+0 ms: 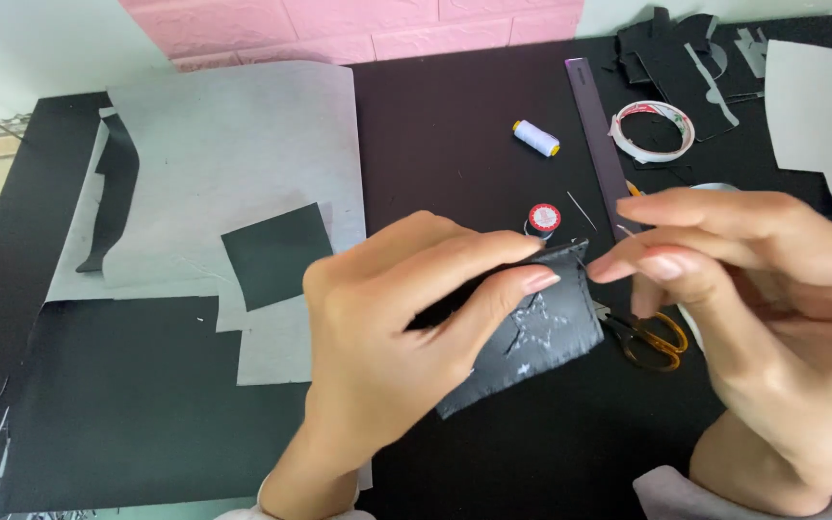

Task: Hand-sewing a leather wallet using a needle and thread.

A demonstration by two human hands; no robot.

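Left hand pinches a black patch between thumb and fingers, holding it tilted above the middle of the worktop. Patch carries a star outline stitched in pale thread. Right hand is closed in a narrow pinch at the patch's upper right corner; thumb and forefinger meet on what looks like a needle, too thin to confirm.

No containers in view. Two spools stand in for holders of thread: a white spool lies on its side toward the far edge; a dark spool with red-and-white top stands upright just behind the patch. A loose needle lies just right of it.

Scissors with orange handles lie on the worktop under the right hand. A dark ruler runs from the far edge toward the hands. Tape roll sits right of the ruler. Black scraps crowd the far right corner. Grey paper covers the left side, a black square on it.
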